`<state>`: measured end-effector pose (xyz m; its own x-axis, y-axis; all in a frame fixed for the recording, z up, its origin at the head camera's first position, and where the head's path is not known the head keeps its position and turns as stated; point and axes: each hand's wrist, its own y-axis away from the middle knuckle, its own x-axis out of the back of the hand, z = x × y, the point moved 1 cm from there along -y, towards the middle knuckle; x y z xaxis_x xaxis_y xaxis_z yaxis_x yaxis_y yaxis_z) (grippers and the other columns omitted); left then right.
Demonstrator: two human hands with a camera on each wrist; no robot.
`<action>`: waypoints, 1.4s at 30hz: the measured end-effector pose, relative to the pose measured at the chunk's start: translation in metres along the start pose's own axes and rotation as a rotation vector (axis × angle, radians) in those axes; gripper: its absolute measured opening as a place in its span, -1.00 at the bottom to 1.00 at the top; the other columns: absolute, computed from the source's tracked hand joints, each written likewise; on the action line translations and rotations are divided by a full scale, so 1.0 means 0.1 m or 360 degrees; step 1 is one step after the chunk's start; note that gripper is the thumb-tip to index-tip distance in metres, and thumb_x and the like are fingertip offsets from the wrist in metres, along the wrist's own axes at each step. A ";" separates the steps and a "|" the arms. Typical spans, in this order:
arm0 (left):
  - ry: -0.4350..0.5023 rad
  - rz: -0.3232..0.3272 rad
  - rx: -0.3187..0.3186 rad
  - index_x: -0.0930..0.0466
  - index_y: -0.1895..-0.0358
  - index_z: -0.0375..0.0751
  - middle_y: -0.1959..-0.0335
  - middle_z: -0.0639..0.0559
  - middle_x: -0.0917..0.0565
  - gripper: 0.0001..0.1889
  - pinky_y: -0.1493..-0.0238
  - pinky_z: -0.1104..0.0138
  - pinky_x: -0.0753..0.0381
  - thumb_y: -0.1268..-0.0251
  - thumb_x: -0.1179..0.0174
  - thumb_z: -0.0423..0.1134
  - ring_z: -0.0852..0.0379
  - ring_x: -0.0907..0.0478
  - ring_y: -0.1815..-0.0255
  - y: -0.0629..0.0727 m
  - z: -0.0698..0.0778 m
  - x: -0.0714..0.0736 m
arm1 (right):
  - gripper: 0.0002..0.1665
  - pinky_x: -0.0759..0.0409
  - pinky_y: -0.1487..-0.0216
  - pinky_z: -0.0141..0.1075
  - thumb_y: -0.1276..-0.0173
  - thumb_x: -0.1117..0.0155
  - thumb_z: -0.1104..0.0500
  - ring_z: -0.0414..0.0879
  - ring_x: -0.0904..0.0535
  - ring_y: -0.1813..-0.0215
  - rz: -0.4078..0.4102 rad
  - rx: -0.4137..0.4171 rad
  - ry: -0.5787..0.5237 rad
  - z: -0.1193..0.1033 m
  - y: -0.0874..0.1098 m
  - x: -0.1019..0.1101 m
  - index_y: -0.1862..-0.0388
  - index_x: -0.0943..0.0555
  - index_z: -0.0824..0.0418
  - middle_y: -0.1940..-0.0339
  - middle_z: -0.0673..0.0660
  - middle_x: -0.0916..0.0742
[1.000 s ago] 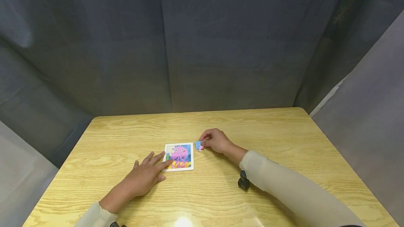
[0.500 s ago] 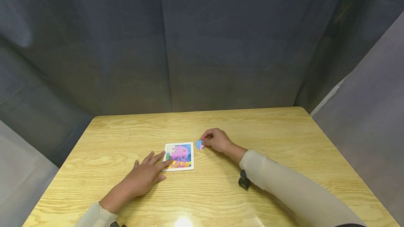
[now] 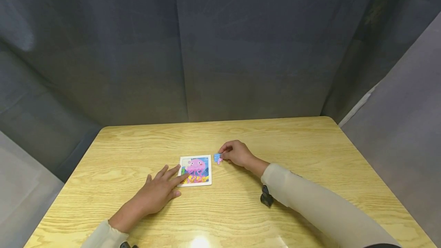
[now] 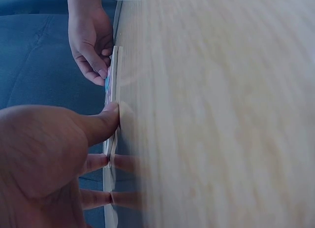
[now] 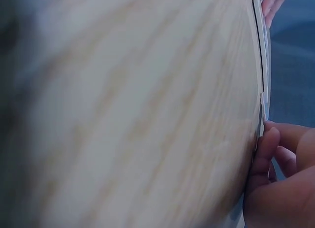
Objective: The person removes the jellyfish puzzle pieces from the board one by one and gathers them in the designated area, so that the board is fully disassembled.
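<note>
A small jigsaw puzzle in a white square frame lies on the table, showing a pink jellyfish over blue water and yellow coral. Its upper-left corner shows a pale bare patch. My left hand is spread with fairly straight fingers, its fingertips resting on the frame's left side and the picture. Just right of the frame, my right hand pinches a blue and pink puzzle piece between thumb and fingers. In the right wrist view the right hand is low at the tabletop, the piece mostly hidden.
The wooden table ends at a back edge before a dark grey curtain. Paler cloth hangs at the right side. A black wrist device sits at the right sleeve.
Over the last second the puzzle piece in my right hand has shifted very slightly right and away from me, turning a little. My left hand stays in place.
</note>
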<state>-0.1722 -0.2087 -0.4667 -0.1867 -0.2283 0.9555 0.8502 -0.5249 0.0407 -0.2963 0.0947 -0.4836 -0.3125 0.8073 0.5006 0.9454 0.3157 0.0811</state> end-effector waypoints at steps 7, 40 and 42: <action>0.0005 -0.0011 0.0007 -0.24 -0.61 0.14 -0.67 -0.17 -0.12 -0.39 -0.12 -0.69 -0.10 -0.58 -0.12 -0.02 -0.54 -0.03 -0.59 0.00 -0.01 -0.02 | -0.94 -0.59 0.38 -0.35 -0.38 -0.41 0.34 -0.15 -0.57 0.44 0.0002 -0.0007 0.0013 -0.01 0.00 0.00 0.20 -0.78 0.26 0.38 0.06 -0.74; 0.0000 -0.0010 0.0008 -0.23 -0.62 0.16 -0.67 -0.16 -0.12 -0.38 -0.12 -0.69 -0.08 -0.58 -0.11 0.01 -0.53 -0.01 -0.60 -0.01 -0.05 -0.06 | -0.87 -0.53 0.42 -0.35 -0.40 -0.34 0.42 -0.14 -0.52 0.46 -0.0072 -0.0050 -0.0173 -0.18 -0.01 -0.02 0.12 -0.74 0.39 0.38 0.13 -0.72; 0.0001 -0.0012 0.0009 -0.23 -0.62 0.16 -0.67 -0.16 -0.12 -0.38 -0.12 -0.69 -0.07 -0.58 -0.11 0.01 -0.54 -0.01 -0.60 -0.01 -0.04 -0.05 | -0.87 -0.54 0.42 -0.35 -0.39 -0.35 0.41 -0.14 -0.53 0.46 -0.0076 -0.0042 -0.0175 -0.20 -0.02 -0.04 0.11 -0.74 0.39 0.38 0.11 -0.71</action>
<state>-0.1742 -0.2104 -0.4731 -0.1932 -0.2250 0.9550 0.8514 -0.5221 0.0492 -0.2949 0.0811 -0.4686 -0.3642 0.8420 0.3980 0.9308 0.3430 0.1261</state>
